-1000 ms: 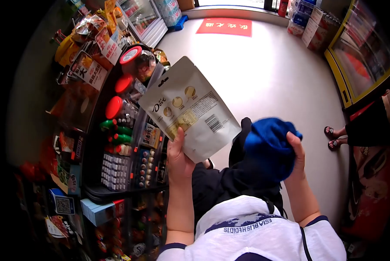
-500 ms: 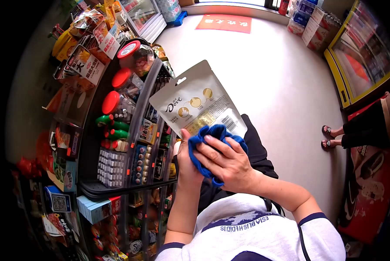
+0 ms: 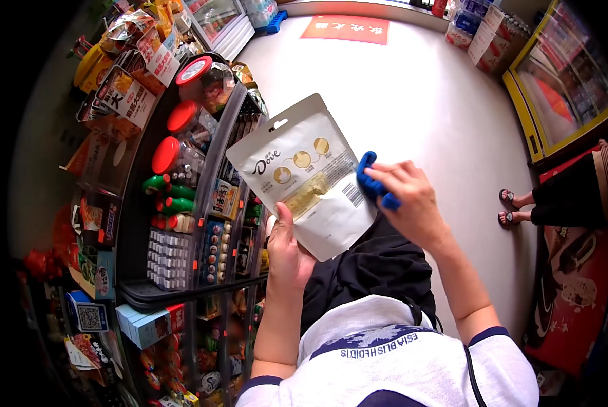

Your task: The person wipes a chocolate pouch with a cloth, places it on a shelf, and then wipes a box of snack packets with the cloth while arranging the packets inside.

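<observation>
A pale Dove chocolate pouch (image 3: 302,178), back face up with a barcode and round pictures, is tilted in front of me. My left hand (image 3: 289,252) grips its lower left edge, thumb on top and the other fingers hidden beneath. At the pouch's right edge, my right hand (image 3: 412,203) is closed on a bunched blue cloth (image 3: 368,178). The cloth touches or nearly touches that edge beside the barcode; I cannot tell which.
On the left, a black shelf (image 3: 156,296) holds jars with red lids (image 3: 165,155), green-capped bottles and boxes. A person's legs (image 3: 567,198) stand at the right near a yellow-framed freezer (image 3: 529,129). A red mat (image 3: 345,30) lies on the far floor.
My right hand and the blue cloth have moved right and up, from the pouch's lower part to its right edge. The barcode and lower face are uncovered. My left hand still grips the pouch.
</observation>
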